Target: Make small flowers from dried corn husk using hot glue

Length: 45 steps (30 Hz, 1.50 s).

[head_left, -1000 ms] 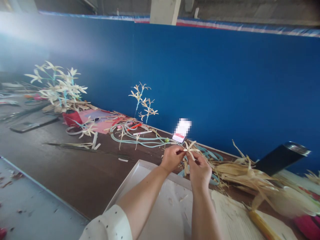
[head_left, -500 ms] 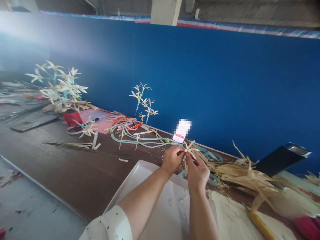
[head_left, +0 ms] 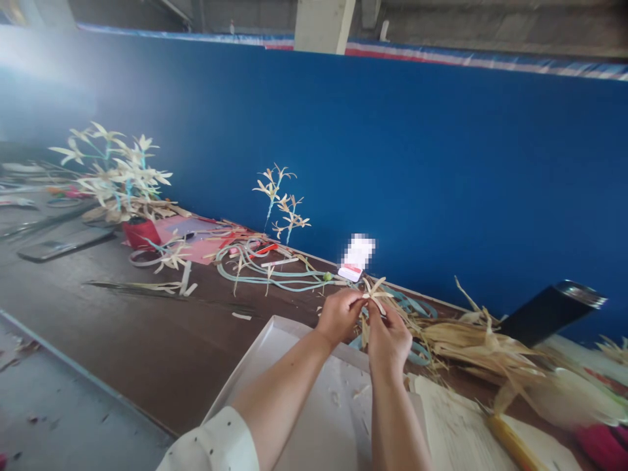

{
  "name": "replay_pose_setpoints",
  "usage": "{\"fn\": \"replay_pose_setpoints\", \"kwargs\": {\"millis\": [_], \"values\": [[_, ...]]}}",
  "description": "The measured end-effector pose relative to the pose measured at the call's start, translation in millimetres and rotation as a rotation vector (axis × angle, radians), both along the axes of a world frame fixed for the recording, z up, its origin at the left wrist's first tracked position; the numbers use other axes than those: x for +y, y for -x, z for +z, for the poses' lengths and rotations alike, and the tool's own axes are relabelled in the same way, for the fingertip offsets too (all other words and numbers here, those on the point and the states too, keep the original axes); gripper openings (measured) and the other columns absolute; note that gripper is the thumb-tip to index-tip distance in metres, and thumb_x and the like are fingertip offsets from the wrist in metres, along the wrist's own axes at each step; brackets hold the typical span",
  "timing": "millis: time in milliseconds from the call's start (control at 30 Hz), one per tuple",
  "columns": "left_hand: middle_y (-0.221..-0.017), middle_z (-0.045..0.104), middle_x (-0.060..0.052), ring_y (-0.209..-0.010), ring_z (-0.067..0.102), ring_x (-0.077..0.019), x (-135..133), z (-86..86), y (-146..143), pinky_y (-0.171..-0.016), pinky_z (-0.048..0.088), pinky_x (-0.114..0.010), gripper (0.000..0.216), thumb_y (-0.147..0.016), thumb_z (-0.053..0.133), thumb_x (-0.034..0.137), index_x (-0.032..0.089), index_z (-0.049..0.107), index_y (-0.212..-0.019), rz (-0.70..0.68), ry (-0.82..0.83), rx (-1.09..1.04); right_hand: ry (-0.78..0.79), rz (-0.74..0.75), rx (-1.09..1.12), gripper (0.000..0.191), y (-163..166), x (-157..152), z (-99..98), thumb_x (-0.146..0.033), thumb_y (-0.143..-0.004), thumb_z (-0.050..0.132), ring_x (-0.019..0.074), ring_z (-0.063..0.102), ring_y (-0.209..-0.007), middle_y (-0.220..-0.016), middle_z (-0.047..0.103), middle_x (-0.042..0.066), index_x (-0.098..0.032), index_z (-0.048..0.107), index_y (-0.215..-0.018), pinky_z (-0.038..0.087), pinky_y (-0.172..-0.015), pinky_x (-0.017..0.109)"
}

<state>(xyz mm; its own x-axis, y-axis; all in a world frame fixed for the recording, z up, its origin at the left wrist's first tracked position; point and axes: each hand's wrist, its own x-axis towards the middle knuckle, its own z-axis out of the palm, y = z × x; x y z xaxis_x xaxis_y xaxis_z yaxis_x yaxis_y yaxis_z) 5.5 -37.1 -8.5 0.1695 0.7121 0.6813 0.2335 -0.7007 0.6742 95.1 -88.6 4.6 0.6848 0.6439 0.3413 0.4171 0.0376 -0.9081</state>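
Note:
Between the fingertips of both hands is a small pale flower with narrow pointed petals, made of what looks like dried husk. My left hand pinches it from the left side. From below and to the right, my right hand grips its base with thumb and fingers. The fingers hide the flower's lower part. Both hands are raised over the far edge of a white shallow box. Just beyond them stands a phone with a blurred-out screen.
Dried husks and a dark cylindrical flask lie to the right, near a yellow-handled tool. Pale blue cords run along the table's back. Finished husk flowers stand at left, by a red pot. A blue partition rises behind.
The flower has turned slightly in my fingers, its petals now pointing a little differently. Both hands stay in nearly the same place.

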Motion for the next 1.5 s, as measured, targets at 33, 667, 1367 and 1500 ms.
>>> {"fn": "replay_pose_setpoints", "kwargs": {"millis": [33, 667, 1367, 1500], "values": [[-0.086, 0.069, -0.003, -0.084, 0.062, -0.0149, 0.1, 0.1, 0.4, -0.077, 0.046, -0.023, 0.016, -0.084, 0.052, 0.023, 0.019, 0.068, -0.084, -0.011, -0.003, 0.004, -0.010, 0.002, 0.013, 0.038, 0.3, -0.1, 0.2, -0.043, -0.069, 0.062, 0.0205, 0.060, -0.069, -0.078, 0.070, 0.007, -0.015, 0.072, -0.092, 0.042, -0.063, 0.026], [-0.082, 0.067, -0.004, -0.080, 0.060, -0.0143, -1.5, 2.3, 0.8, -0.074, 0.045, -0.022, 0.015, -0.084, 0.051, 0.023, 0.018, 0.066, -0.084, -0.005, 0.030, 0.022, -0.075, 0.044, -0.046, 0.031, 2.4, -1.3, 2.5, -0.040, -0.072, 0.060, 0.0189, 0.060, -0.069, -0.081, 0.069, 0.007, -0.017, 0.072, -0.089, 0.045, -0.063, 0.027], [-0.084, 0.068, -0.004, -0.078, 0.061, -0.0137, -2.7, 8.9, 1.0, -0.072, 0.048, -0.022, 0.015, -0.080, 0.056, 0.027, 0.017, 0.067, -0.085, -0.037, 0.122, -0.077, -0.119, 0.006, -0.020, 0.038, 4.5, -1.7, -0.2, -0.046, -0.071, 0.061, 0.0181, 0.059, -0.066, -0.077, 0.068, 0.008, -0.014, 0.073, -0.090, 0.045, -0.063, 0.027], [-0.085, 0.068, -0.003, -0.078, 0.061, -0.0130, -2.7, 9.3, 2.0, -0.073, 0.048, -0.021, 0.015, -0.080, 0.057, 0.026, 0.017, 0.067, -0.086, -0.040, 0.119, -0.097, -0.150, 0.046, 0.177, 0.042, 10.2, -4.4, 5.1, -0.047, -0.068, 0.065, 0.0166, 0.057, -0.060, -0.074, 0.067, 0.007, -0.013, 0.072, -0.093, 0.044, -0.054, 0.025]]}}
